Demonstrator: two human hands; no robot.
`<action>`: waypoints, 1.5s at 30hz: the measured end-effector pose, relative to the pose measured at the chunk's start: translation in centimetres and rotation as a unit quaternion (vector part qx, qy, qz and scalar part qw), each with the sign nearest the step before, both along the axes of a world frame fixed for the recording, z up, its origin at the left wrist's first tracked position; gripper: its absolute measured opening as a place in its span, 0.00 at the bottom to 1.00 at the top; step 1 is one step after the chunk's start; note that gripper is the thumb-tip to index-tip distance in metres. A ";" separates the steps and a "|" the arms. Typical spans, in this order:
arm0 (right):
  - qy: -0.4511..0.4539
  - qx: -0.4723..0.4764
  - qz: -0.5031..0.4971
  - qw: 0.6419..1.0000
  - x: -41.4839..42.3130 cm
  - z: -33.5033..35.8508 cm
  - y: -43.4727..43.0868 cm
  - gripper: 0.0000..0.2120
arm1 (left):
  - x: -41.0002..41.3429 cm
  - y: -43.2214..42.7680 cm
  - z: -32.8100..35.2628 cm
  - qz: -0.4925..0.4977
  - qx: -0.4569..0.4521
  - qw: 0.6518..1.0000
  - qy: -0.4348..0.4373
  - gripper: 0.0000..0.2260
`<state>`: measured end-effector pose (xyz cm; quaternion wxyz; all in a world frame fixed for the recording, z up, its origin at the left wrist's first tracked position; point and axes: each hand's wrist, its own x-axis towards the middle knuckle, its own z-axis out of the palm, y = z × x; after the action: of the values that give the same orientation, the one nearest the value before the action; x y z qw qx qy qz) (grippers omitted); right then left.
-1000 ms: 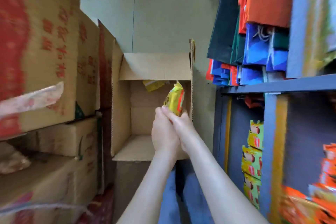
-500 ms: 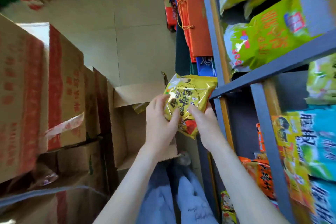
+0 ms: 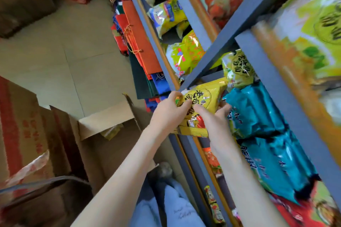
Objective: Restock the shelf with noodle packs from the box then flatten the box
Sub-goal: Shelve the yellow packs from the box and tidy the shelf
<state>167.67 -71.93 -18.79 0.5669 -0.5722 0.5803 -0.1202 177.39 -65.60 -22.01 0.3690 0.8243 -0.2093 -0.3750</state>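
Shelving a noodle pack (image 3: pixel 201 101), box (image 3: pixel 107 118) not yet empty
Left hand (image 3: pixel 169 110) and right hand (image 3: pixel 214 118) pinch it mid-frame at the shelf (image 3: pixel 239 27) edge. Another pack (image 3: pixel 111 131) seems to lie in the box, left of centre; flattening not begun

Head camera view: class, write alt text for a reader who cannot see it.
The left hand and right hand hold a yellow noodle pack at the front of a grey shelf, beside teal packs. An open cardboard box sits lower left.
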 end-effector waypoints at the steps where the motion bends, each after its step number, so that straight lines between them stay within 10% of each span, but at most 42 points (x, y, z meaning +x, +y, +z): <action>1: -0.014 -0.006 -0.018 1.000 -0.3 0.3 -0.3 0.39 | -0.2 -0.5 0.5 -0.005 0.002 1.000 -0.001 0.19; 14: -0.129 0.001 -0.134 0.983 0.4 2.8 -7.9 0.17 | 0.0 -6.0 1.5 0.029 -0.115 0.988 0.099 0.19; 23: 0.014 -0.158 -0.034 0.987 2.9 1.5 -9.1 0.36 | -1.0 -8.4 -0.6 0.026 -0.164 0.984 0.060 0.16; 31: 0.179 -0.294 -0.020 0.939 4.1 -1.4 -9.2 0.28 | -0.8 -9.6 -4.4 0.001 -0.159 0.987 0.007 0.17; 39: 0.107 -0.332 -0.100 0.932 4.2 -1.3 -13.7 0.08 | -1.4 -12.9 -3.7 -0.043 -0.229 0.971 -0.057 0.22; 45: 0.350 -0.333 0.098 0.870 5.3 -2.1 -15.9 0.36 | 0.3 -15.9 -6.9 -0.086 -0.195 0.977 -0.027 0.21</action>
<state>172.95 -87.81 -20.93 0.1118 -0.7854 0.6074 -0.0421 177.65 -81.52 -28.90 0.4833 0.7252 -0.3585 -0.3345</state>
